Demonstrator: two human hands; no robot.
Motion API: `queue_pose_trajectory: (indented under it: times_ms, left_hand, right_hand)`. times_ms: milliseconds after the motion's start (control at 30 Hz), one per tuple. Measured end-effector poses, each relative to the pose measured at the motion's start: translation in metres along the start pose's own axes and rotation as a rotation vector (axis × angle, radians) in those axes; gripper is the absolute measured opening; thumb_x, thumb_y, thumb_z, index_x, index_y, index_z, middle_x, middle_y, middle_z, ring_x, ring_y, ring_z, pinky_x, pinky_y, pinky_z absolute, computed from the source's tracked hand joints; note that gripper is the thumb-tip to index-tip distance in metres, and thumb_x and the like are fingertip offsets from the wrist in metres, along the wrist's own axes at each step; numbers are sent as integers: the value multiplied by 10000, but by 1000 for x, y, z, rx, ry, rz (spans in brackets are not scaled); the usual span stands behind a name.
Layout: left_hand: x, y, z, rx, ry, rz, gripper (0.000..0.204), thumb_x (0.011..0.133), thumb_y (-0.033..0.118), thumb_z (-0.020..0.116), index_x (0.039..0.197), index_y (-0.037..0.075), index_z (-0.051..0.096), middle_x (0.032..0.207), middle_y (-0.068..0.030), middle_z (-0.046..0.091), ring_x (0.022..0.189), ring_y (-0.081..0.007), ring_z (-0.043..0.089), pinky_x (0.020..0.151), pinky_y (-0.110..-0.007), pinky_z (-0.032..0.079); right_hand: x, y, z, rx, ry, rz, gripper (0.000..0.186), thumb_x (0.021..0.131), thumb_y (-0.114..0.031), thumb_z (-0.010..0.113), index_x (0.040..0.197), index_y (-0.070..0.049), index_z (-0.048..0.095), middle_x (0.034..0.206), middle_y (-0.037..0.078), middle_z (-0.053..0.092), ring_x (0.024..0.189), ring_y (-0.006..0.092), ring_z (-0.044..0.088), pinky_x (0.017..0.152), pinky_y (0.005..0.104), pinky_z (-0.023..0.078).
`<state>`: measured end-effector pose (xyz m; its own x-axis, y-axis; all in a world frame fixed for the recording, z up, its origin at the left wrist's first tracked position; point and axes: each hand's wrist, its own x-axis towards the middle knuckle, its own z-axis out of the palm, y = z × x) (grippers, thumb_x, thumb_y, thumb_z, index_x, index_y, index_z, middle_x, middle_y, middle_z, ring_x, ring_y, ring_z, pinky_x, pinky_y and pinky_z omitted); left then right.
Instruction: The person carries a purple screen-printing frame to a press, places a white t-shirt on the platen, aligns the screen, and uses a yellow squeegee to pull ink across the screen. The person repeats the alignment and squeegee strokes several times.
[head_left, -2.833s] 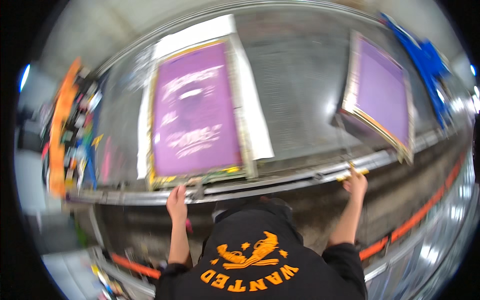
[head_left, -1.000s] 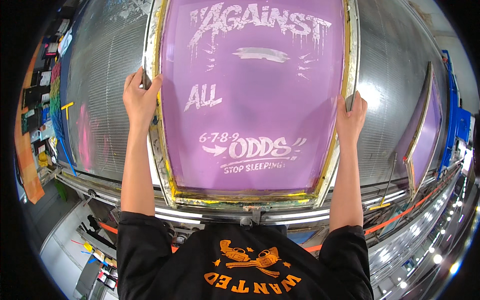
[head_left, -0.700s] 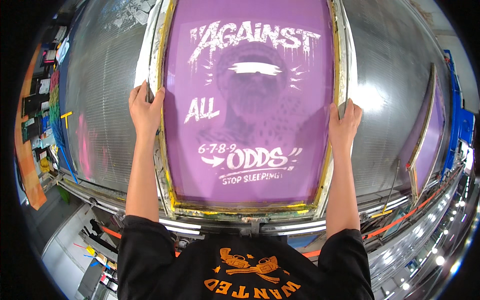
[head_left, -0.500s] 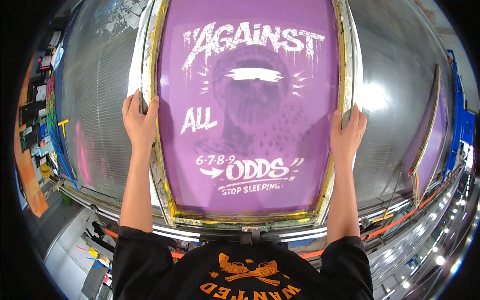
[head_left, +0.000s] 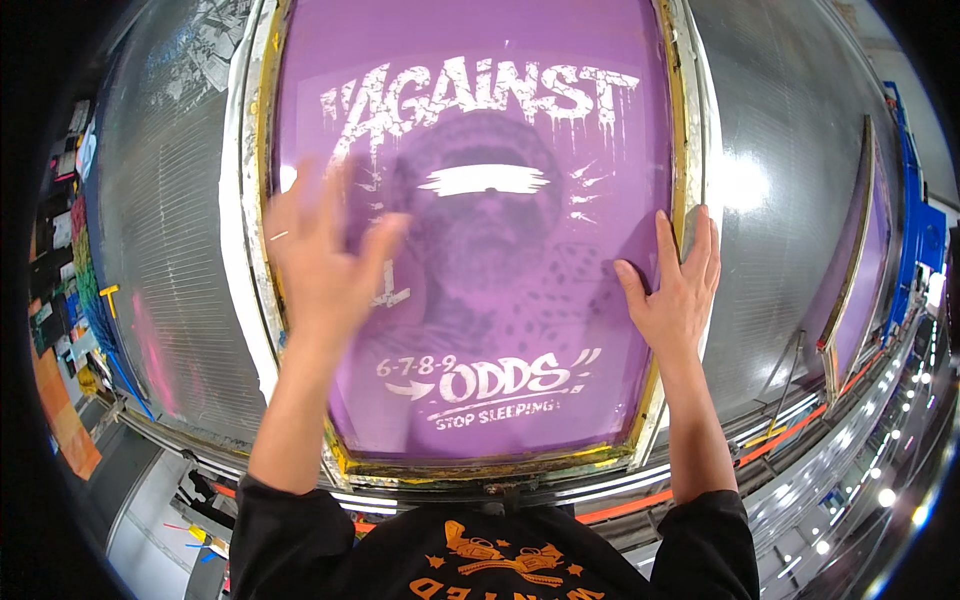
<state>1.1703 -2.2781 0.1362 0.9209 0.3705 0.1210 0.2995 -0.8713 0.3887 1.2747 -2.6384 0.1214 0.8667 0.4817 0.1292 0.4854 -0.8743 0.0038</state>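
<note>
Item: printing screen [head_left: 480, 120], large, rectangular, purple mesh in a metal frame with yellowed tape along its inner edges; white lettering and a faint grey figure show through the mesh. It fills the centre of the view, lying on a grey ribbed worktop [head_left: 170, 250], its near edge just beyond the person's chest. Left hand [head_left: 325, 255]: open, fingers spread, blurred, raised over the left part of the mesh just inside the left frame rail; whether it touches the mesh cannot be told, and it has hold of nothing. Right hand [head_left: 675, 290]: open and flat, fingers together and pointing away, palm pressed on the right part of the mesh with the outer fingers lying on the right frame rail; it grips nothing. Both forearms are bare, coming out of black sleeves at the near edge, above a black garment with an orange print [head_left: 490, 565]. Second screen [head_left: 865, 250]: same purple mesh and frame, tilted on edge at the far right, well apart from the first. Blue structure [head_left: 915, 230]: beyond that second screen at the right rim. Metal rails with an orange line [head_left: 790, 440]: run along the near right.
</note>
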Motion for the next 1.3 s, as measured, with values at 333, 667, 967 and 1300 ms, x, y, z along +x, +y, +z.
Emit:
queue_pose_trajectory:
  times_ms: [333, 667, 967, 1300]
  left_hand:
    - [31, 64, 68, -10, -349, 586, 871, 860, 797, 567, 1559, 283, 494, 1674, -272, 248, 1552, -453, 228, 1244, -639, 122]
    - [32, 62, 70, -40, -409, 571, 855, 894, 833, 450, 1563, 302, 492, 1684, -262, 234, 1572, -446, 175, 1251, -632, 98]
    - [33, 59, 65, -59, -428, 580, 811, 899, 796, 491, 1536, 296, 530, 1676, -250, 269, 1565, -443, 205, 1257, -608, 127]
    - [34, 62, 62, -68, -478, 568, 804, 891, 758, 552, 1555, 308, 501, 1685, -261, 231, 1568, -447, 184, 1247, -626, 135]
  right_hand:
    - [3, 0, -2, 115, -23, 86, 653, 827, -429, 828, 1365, -91, 675, 1578, 249, 391, 1424, 471, 406, 1148, 552, 393]
    - [6, 0, -4, 92, -95, 103, 650, 820, -385, 838, 1362, -69, 665, 1580, 267, 372, 1441, 475, 383, 1159, 576, 371]
    - [3, -1, -4, 67, -130, 109, 670, 827, -385, 830, 1386, -64, 645, 1597, 270, 346, 1471, 463, 351, 1180, 573, 345]
    - [5, 3, -4, 69, -123, 78, 662, 843, -395, 811, 1369, -27, 648, 1589, 296, 333, 1448, 497, 354, 1169, 582, 349]
